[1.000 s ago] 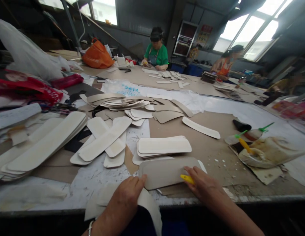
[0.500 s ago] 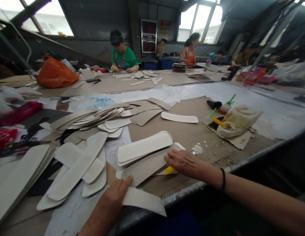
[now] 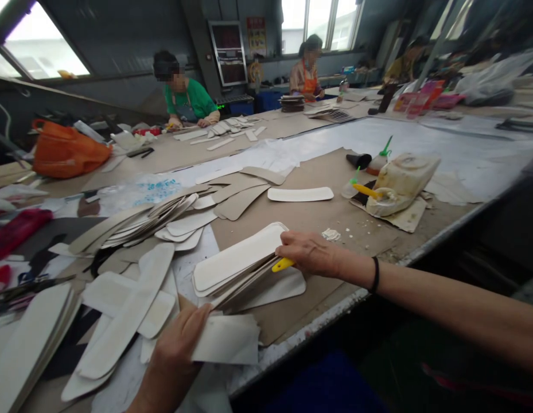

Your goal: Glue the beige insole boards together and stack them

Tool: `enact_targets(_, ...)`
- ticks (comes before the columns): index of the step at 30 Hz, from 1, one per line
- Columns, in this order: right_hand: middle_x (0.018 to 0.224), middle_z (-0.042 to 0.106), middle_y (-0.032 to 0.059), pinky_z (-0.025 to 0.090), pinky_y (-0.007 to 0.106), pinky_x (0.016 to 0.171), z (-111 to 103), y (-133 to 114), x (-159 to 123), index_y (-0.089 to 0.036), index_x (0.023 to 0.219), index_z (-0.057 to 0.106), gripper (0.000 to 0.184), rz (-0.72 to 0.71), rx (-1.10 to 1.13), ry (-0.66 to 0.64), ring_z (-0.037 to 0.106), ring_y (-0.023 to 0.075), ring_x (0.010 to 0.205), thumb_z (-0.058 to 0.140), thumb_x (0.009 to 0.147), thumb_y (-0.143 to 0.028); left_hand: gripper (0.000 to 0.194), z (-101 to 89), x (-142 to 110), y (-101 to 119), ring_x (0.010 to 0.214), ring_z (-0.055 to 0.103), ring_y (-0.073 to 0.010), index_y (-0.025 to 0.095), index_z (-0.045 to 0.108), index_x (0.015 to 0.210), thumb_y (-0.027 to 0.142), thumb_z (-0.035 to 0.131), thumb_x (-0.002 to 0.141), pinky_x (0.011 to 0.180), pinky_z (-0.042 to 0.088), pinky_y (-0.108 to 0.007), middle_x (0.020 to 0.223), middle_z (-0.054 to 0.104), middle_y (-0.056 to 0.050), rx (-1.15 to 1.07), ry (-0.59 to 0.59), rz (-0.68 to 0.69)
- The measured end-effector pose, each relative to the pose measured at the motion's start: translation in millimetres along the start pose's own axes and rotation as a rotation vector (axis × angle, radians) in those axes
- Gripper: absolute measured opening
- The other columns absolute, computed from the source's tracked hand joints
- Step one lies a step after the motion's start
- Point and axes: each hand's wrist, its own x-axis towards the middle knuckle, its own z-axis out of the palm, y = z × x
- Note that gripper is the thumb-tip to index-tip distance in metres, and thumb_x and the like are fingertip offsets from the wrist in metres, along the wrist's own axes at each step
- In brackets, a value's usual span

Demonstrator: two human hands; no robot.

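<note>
My left hand (image 3: 175,347) is closed on a short whitish strip (image 3: 229,339) that juts out over the table's front edge. Its thumb touches the near end of a grey-backed strip (image 3: 244,281), tilted on edge against a stack of long white rounded strips (image 3: 238,258). My right hand (image 3: 313,252) is closed at the far end of that stack and the tilted strip. A yellow tool handle (image 3: 283,264) sticks out below its fingers; the tool's other end is hidden. Beneath lies another pale strip (image 3: 283,287), flat on the brown sheet.
More white strips (image 3: 128,315) lie crossed at left, with a fanned pile (image 3: 150,221) behind. A stained plastic jug (image 3: 410,178) with a yellow handle (image 3: 365,190) in its opening stands at right, near glue crumbs (image 3: 330,234). Co-workers (image 3: 191,97) sit across the table.
The grey strip, flat before, now stands tilted up against the white stack. My right hand has moved left with the yellow handle. The view has swung slightly right.
</note>
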Motion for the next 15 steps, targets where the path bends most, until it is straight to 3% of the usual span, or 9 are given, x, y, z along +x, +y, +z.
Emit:
enact_targets(7, 0.088, 0.057, 0.0056, 0.036, 0.024, 0.056, -5.4, -3.4, -6.6, -0.018, 0.083, 0.063, 0.011, 0.005, 0.060, -0.002, 0.054, 0.0163, 0.077, 0.052, 0.083, -0.020, 0.027, -21.0, 1.7, -3.1, 0.085, 0.066, -0.0186, 0.018, 0.058, 0.108, 0.027, 0.052, 0.083, 0.079, 0.053, -0.024, 0.096, 0.069, -0.007, -0.155, -0.111, -0.102)
enact_targets(11, 0.092, 0.057, 0.0063, 0.036, 0.023, 0.055, -1.6, -6.5, -14.0, -0.017, 0.087, 0.062, 0.012, 0.030, 0.105, -0.013, 0.055, 0.0164, 0.076, 0.057, 0.080, -0.025, 0.023, -9.9, -12.0, -4.4, 0.078, 0.068, -0.0168, 0.018, 0.065, 0.098, 0.028, 0.050, 0.083, 0.072, 0.053, -0.019, 0.089, 0.072, -0.005, -0.285, -0.123, -0.258)
enact_targets(15, 0.092, 0.057, 0.0067, 0.039, 0.024, 0.057, 8.2, -6.1, -21.4, -0.017, 0.105, 0.058, 0.025, 0.007, 0.063, 0.062, 0.055, 0.0174, 0.077, 0.054, 0.080, -0.015, 0.026, 0.5, -21.9, -2.8, 0.080, 0.068, -0.0191, 0.017, 0.067, 0.096, 0.027, 0.049, 0.081, 0.073, 0.054, -0.022, 0.090, 0.072, -0.006, -0.366, -0.170, -0.459)
